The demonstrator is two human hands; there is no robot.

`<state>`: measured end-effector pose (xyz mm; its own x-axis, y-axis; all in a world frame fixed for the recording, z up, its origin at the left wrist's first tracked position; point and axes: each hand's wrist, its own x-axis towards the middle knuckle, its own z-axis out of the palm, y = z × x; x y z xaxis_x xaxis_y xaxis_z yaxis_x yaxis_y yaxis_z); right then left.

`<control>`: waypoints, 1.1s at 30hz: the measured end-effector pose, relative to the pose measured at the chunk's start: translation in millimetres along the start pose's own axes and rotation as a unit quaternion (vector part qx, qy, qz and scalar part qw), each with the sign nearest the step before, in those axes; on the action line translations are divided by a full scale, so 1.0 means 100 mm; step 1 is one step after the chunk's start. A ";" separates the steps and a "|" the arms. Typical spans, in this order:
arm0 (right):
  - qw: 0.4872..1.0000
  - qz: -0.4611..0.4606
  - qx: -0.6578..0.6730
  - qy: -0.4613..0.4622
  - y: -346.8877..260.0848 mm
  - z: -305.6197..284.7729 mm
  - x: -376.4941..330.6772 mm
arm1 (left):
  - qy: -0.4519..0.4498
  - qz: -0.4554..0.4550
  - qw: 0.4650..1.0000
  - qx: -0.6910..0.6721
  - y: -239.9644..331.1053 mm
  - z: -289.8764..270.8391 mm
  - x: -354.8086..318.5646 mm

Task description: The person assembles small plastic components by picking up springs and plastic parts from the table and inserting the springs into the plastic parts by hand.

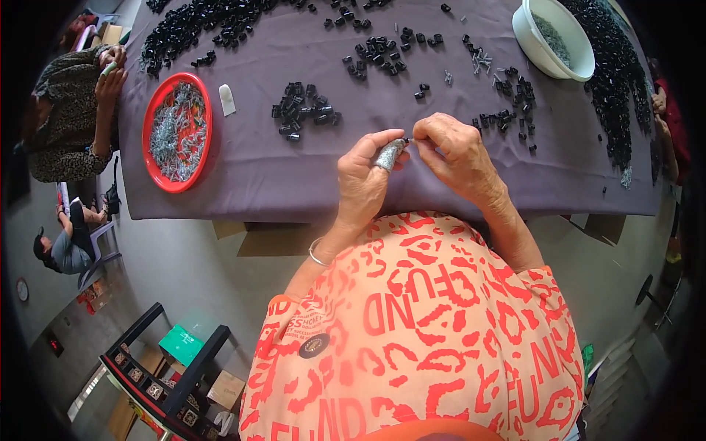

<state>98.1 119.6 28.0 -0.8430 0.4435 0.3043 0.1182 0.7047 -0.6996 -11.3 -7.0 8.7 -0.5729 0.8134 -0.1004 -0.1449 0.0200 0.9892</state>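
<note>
My left hand (pixel 362 176) is held over the front of the table, thumb and index finger closed on a small black plastic piece (pixel 406 140). A silver wrapping (pixel 389 155) covers its thumb. Close against that piece, my right hand (pixel 460 158) has its fingers pinched together; whatever lies between them is too small to make out. Beyond my left hand sits a cluster of black plastic pieces (pixel 300 109). More black pieces (pixel 523 95) are scattered past my right hand, with loose silver screws (pixel 482 60) farther off.
At left, a red tray (pixel 149 158) holds silver screws beside a white flat piece (pixel 226 100). A white basin (pixel 523 33) stands far right, near a long heap of black pieces (pixel 614 110). Another person's hands (pixel 110 77) show at the left edge of the purple-grey tablecloth (pixel 257 184).
</note>
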 end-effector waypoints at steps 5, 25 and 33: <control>1.000 -0.007 -0.014 -0.010 -0.01 0.07 -0.03 | -0.006 0.025 0.998 0.054 -0.05 -0.05 -0.02; 0.999 0.005 0.008 0.035 -0.04 0.20 -0.03 | 0.039 -0.042 0.998 -0.020 -0.07 -0.03 -0.04; 0.996 0.064 0.057 0.020 -0.05 0.21 -0.04 | 0.037 -0.112 0.988 -0.096 -0.05 -0.04 -0.05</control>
<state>90.3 102.7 16.9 -0.8030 0.5491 0.2317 0.1613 0.5745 -0.8024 -10.9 -14.0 4.2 -0.5654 0.7564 -0.3290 -0.4204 0.0790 0.9039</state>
